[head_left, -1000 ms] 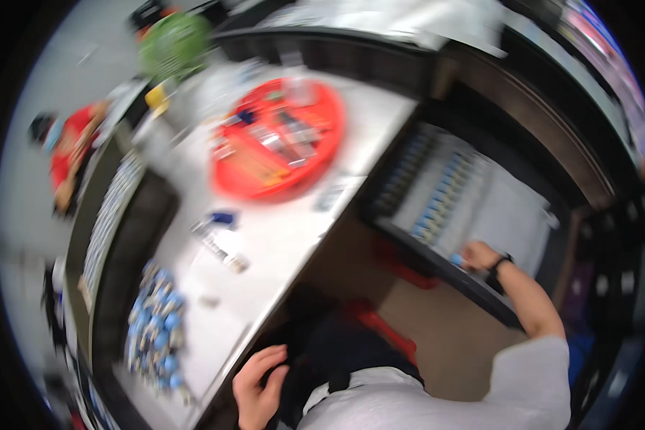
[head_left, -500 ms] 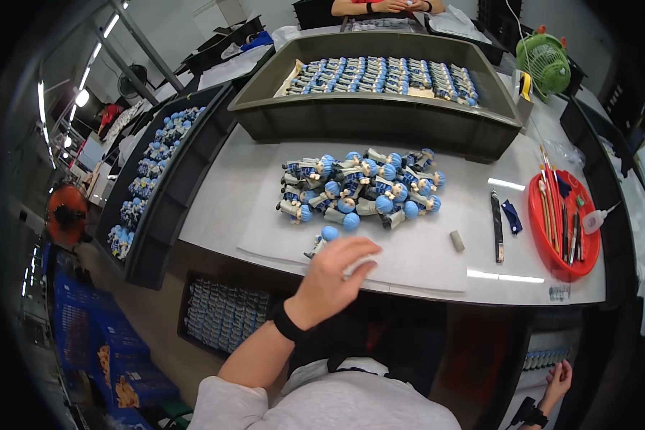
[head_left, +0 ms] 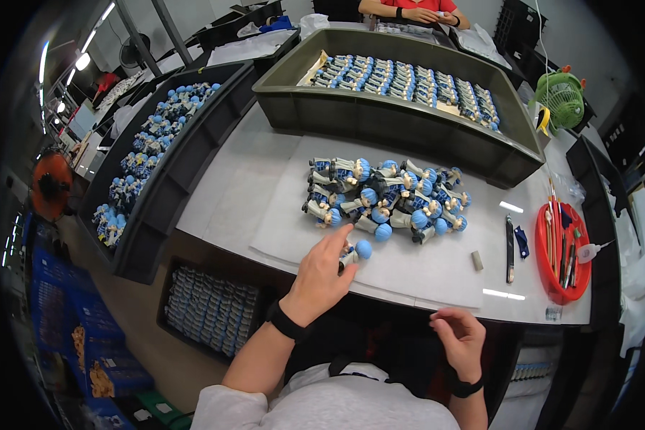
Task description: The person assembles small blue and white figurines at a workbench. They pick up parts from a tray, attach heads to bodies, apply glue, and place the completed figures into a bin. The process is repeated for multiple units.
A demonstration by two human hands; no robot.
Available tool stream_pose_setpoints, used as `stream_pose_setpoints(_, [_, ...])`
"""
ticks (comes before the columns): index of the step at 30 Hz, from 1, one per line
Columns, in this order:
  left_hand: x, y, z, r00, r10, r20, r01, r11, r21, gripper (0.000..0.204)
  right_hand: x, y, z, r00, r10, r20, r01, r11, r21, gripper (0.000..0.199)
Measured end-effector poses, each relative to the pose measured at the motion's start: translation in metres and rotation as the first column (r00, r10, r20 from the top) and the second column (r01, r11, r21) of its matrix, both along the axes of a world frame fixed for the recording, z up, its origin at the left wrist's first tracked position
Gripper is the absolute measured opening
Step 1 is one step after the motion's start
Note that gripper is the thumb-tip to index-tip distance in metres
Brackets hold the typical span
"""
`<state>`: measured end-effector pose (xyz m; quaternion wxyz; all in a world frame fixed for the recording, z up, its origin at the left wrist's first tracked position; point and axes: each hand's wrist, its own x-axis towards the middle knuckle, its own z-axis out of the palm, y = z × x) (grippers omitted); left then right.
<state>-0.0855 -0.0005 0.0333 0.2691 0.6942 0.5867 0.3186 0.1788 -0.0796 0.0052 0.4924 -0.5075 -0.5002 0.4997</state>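
Figurine, small, blue-haired, in pale grey and dark clothing [head_left: 361, 251]: one, lying on a flat white sheet [head_left: 416, 276] near the table's front edge, between the thumb and fingers of my left hand [head_left: 319, 276]. Grip there: thumb and fingers parted around the body; whether they press on it, I cannot tell. My right hand [head_left: 462, 340]: just in front of the table edge, fingers half curled, narrow gap between thumb and forefinger. Adjacent stock: loose pile of matching blue-haired figurines [head_left: 390, 197], just beyond the single one; short grey cylindrical piece [head_left: 476, 260], right of the pile; red oval plastic tray [head_left: 586, 269] holding slim tools, farther right.
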Motion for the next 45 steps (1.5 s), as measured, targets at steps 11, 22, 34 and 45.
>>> stream_pose_setpoints(11, [0.066, -0.029, -0.012, 0.342, 0.099, 0.935, 0.473, 0.841, -0.262, 0.039, -0.062, 0.022, 0.017, 0.993, -0.092, -0.08, 0.1, 0.989, 0.106, 0.04])
stream_pose_setpoints(22, [0.064, -0.007, 0.001, 0.369, 0.196, 0.908, 0.463, 0.809, -0.363, 0.032, -0.055, 0.022, 0.02, 0.964, -0.243, -0.106, 0.26, 0.944, 0.201, 0.041])
stream_pose_setpoints(34, [0.052, -0.002, -0.007, 0.566, 0.09, 0.82, 0.44, 0.808, -0.392, 0.04, -0.044, 0.014, 0.012, 0.967, -0.093, -0.239, 0.099, 0.995, 0.012, 0.033])
stream_pose_setpoints(45, [0.056, -0.008, -0.008, 0.472, 0.078, 0.878, 0.411, 0.862, -0.298, 0.037, -0.044, 0.012, 0.007, 0.96, -0.181, -0.213, 0.197, 0.978, 0.06, 0.035])
